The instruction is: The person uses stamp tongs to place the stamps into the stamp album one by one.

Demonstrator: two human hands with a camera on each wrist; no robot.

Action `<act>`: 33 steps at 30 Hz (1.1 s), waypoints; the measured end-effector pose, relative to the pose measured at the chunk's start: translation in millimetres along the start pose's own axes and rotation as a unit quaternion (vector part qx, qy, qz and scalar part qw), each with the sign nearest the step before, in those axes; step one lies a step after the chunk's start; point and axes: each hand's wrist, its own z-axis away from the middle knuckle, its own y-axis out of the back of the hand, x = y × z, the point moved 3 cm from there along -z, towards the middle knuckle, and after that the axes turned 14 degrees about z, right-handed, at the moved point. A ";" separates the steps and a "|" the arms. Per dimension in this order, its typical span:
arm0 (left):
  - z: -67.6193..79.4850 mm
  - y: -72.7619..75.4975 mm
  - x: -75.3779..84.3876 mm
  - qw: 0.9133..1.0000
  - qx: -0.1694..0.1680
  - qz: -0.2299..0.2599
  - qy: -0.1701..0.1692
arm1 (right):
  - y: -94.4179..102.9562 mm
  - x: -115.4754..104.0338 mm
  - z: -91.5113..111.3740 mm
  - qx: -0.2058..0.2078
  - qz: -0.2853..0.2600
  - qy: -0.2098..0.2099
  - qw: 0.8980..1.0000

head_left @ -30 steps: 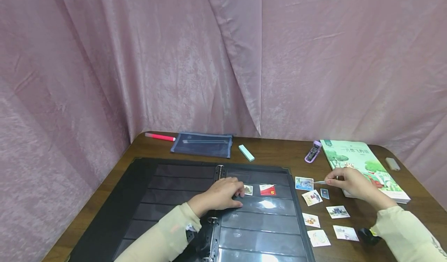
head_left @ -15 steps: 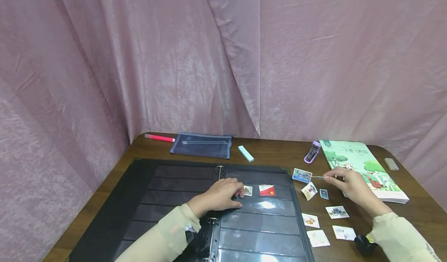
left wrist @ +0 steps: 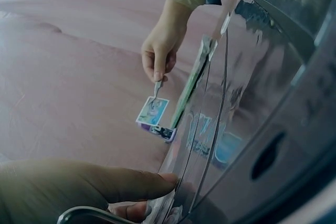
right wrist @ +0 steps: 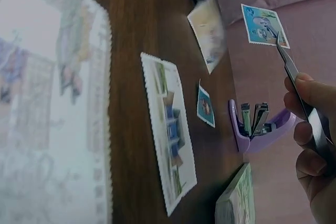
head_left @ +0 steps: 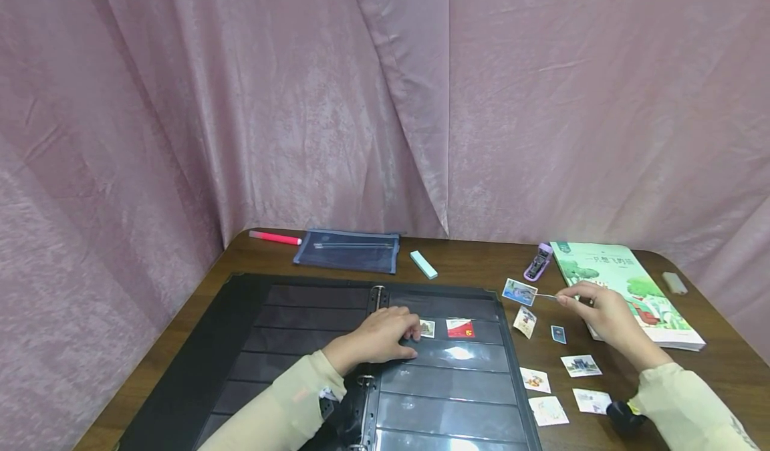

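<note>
My right hand pinches a pair of tweezers. Their tips hold a blue picture stamp, raised off the table beyond the album's upper right corner. My left hand rests on the open black stamp album, fingers loosely bent near the page's ring side. Beside its fingertips, a small green-and-white stamp and a red-and-white stamp sit in one clear pocket strip. Just below the blue stamp is a tilted light-coloured stamp, blurred in the right wrist view.
Several loose stamps, among them a small dark blue one, lie right of the album. A green book, purple nail clipper and grey eraser stand farther back. Behind the album are a blue mesh pouch, red marker and pale-green stick.
The blue stamp has risen away from the table with the tweezers, shifting slightly up and left. The light-coloured stamp below has moved up-left and turned. My left hand stays put.
</note>
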 end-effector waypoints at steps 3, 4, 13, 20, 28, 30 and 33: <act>0.1 -0.1 -0.2 1.000 0.000 0.000 0.001 | -1.0 -2.5 -2.3 0.000 0.004 0.004 1.000; 0.2 -0.1 0.0 1.000 -0.001 0.000 0.002 | -1.3 -3.2 -2.9 -0.003 0.003 0.004 1.000; -0.8 -0.5 -0.1 1.000 0.001 -0.004 -0.003 | 2.4 -9.5 -9.2 -0.017 -0.016 -0.001 1.000; -0.9 -0.3 -0.9 1.000 0.010 0.003 -0.013 | 0.6 -17.9 -13.8 -0.030 -0.021 0.006 0.999; -1.0 0.3 -1.8 0.999 0.019 0.021 -0.035 | -3.3 -31.7 -18.7 -0.030 -0.033 0.023 0.999; -1.1 0.8 -2.4 0.999 0.021 0.023 -0.038 | -4.2 -36.8 -19.7 -0.040 -0.044 0.025 0.998; -1.4 1.7 -3.7 0.999 0.024 0.031 -0.035 | -6.7 -44.2 -21.1 -0.053 -0.070 0.030 0.996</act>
